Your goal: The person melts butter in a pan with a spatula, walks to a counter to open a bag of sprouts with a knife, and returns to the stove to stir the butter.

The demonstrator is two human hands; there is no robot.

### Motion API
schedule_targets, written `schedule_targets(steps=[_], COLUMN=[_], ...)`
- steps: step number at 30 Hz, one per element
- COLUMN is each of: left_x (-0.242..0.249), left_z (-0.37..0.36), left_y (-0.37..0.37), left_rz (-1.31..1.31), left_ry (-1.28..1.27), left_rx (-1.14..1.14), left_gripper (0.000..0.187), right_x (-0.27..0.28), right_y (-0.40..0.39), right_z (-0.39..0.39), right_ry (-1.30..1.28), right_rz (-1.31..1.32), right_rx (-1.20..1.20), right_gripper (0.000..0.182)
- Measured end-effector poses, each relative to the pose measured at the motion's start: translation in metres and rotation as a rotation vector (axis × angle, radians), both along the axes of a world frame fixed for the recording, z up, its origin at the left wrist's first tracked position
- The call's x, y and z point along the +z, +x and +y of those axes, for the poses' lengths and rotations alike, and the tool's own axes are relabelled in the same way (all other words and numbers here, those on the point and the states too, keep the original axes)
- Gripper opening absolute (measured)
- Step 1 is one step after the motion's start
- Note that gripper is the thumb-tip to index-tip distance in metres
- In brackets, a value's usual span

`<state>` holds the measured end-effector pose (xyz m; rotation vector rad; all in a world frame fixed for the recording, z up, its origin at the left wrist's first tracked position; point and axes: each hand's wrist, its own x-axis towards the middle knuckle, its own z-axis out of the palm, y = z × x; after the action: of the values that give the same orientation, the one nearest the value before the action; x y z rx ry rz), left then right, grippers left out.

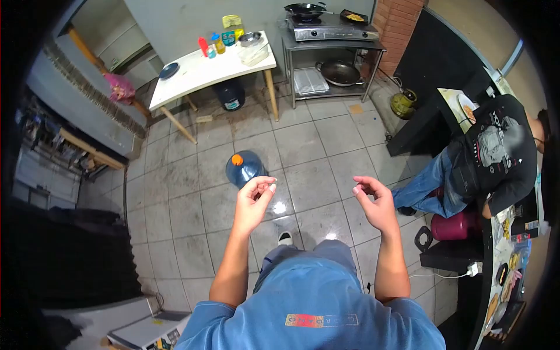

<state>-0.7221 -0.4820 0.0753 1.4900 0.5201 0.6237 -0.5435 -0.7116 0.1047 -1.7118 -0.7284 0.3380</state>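
While both hands hang in mid-air over the floor, notes as follows:

Small white bit (272,186): pinched at the tip of the left hand (255,201), raised at chest height; too small to tell what it is.
Left fingers: thumb and forefinger pressed together on the white bit, the rest curled loosely in.
Right hand (375,204): palm turned inward, fingers half curled, thumb and forefinger tips near each other; whether anything lies between them I cannot tell.
Why held so: likely lifted close for a look, judging by the raised forearms.
Water jug (244,168): blue, orange cap, on the tile at 11 o'clock from the left hand.
White table (198,73): 12 o'clock, bottles and a bowl on it.
Stove (332,26): 1 o'clock, wok on top.
Seated person (490,157): 3 o'clock, dark shirt, at a counter.
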Motion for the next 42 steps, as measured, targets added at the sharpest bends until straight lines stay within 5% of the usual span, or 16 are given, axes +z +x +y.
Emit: schedule_targets(steps=[12, 22, 31, 42], left_x=[-0.02, 0.02, -0.005, 0.0], left_z=[0.125, 0.218, 0.331, 0.487], left_y=[0.206, 0.418, 0.529, 0.701], left_rz=[0.004, 0.035, 0.07, 0.018], left_ry=[-0.002, 0.033, 0.012, -0.047], left_rx=[-0.135, -0.065, 0.017, 0.025], left_gripper=[0.015, 0.014, 0.014, 0.012], right_x=[-0.042, -0.017, -0.002, 0.012], right_y=[0.179, 0.426, 0.573, 0.739], right_z=[0.095, 0.192, 0.328, 0.471], right_ry=[-0.009, -0.108, 0.069, -0.168], right_rz=[0.071, 0.023, 0.096, -0.312], right_rx=[-0.299, -0.171, -0.153, -0.233], right_gripper=[0.017, 0.012, 0.021, 0.019])
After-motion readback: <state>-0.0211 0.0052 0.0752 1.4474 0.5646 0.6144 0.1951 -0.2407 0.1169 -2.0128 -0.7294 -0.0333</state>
